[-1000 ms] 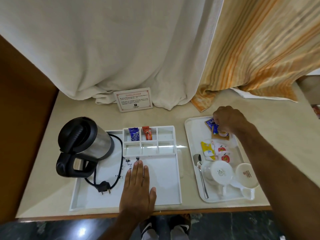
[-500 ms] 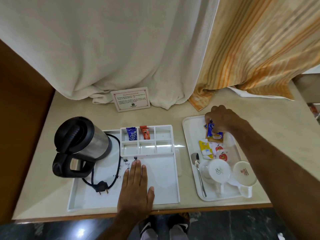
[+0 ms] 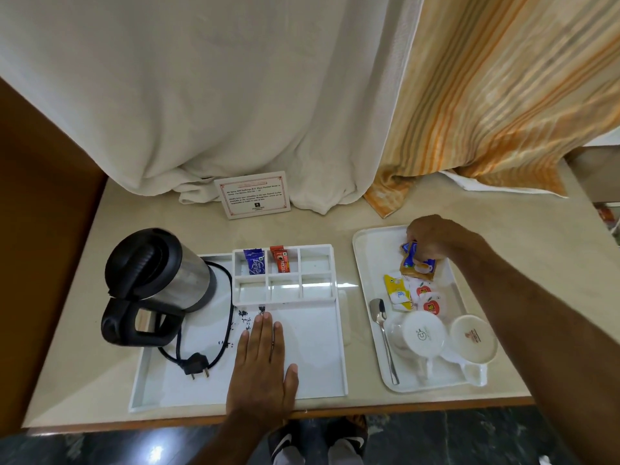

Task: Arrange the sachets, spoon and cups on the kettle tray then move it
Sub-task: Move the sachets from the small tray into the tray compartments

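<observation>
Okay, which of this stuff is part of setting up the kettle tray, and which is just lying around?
Part of the job:
kettle tray
blue sachet, pinched in the right hand
loose sachets
spoon
two cups
left hand, flat on the kettle tray

Just lying about:
notice card
white curtain
striped curtain
</observation>
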`<state>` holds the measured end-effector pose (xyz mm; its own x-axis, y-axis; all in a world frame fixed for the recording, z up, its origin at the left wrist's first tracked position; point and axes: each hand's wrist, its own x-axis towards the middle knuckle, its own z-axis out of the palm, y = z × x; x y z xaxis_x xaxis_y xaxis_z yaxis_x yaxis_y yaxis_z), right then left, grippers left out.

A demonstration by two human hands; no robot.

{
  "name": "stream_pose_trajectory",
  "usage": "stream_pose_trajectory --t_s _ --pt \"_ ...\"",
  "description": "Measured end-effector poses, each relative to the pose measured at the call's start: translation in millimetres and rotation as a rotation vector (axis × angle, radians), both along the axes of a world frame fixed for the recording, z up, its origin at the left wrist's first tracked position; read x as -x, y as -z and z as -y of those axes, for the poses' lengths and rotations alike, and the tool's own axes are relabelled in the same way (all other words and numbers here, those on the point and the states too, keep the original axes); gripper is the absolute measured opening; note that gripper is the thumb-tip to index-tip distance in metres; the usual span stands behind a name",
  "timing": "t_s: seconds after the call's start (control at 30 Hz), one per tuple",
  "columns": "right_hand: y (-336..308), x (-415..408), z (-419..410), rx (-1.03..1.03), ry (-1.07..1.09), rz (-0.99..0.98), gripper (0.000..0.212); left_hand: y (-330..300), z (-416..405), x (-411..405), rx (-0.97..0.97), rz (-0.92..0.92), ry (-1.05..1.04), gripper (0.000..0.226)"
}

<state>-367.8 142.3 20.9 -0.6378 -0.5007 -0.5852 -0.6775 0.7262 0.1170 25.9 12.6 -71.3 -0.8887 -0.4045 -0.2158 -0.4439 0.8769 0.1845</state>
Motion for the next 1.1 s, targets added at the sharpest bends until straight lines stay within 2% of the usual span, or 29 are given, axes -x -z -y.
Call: stream_pose_trajectory --t_s 0.1,0.2,0.27,0.33,0.4,0.47,0.7,0.8,0.97,1.07,1.1 --pt "-13.5 -0.3 2.1 0.115 0.031 -0.016 0.016 -0.7 -0.4 0.2 -0.012 -0.001 -0.01 0.082" --pt "-30.3 -17.0 8.9 0.567 0.11 -0.046 0.017 -2.7 -1.6 1.2 -0.023 -0.009 0.002 0.08" --pt "-41.5 -48.6 26.8 0.903 0.157 0.074 0.022 -4.6 -1.4 1.3 -0.024 -0.015 0.004 0.079" --pt "-45.6 -85.0 51.2 1.082 0.18 0.235 0.025 -5.6 -1.0 1.6 -0.017 -0.014 0.001 0.079" --pt "-38.3 -113.7 71.4 1.055 0.162 0.302 0.02 -5.4 -1.2 1.7 -0.014 -0.008 -0.003 0.08" --pt "-27.2 -130.1 83.0 0.965 0.13 0.288 0.02 -4.7 -1.3 1.5 -0.018 -0.002 -0.007 0.081" --pt "-14.5 -142.5 94.5 0.658 -0.091 0.027 0.031 -2.9 -0.7 1.7 -0.026 -0.008 -0.004 0.08" --pt "-16.7 -142.7 99.1 0.555 -0.196 -0.042 0.027 -2.8 -0.7 1.6 -0.03 -0.005 -0.005 0.08" --pt "-10.9 -149.2 112.4 0.451 -0.338 -0.192 0.017 -2.3 -0.8 1.3 -0.028 -0.017 -0.007 0.08" --pt "-1.2 -152.6 108.1 0.479 -0.303 -0.278 0.017 -0.7 -0.9 1.2 -0.032 -0.024 -0.009 0.081" --pt "1.1 -154.0 104.0 0.473 -0.264 -0.293 0.025 0.2 -1.0 1.0 -0.03 -0.026 -0.012 0.081"
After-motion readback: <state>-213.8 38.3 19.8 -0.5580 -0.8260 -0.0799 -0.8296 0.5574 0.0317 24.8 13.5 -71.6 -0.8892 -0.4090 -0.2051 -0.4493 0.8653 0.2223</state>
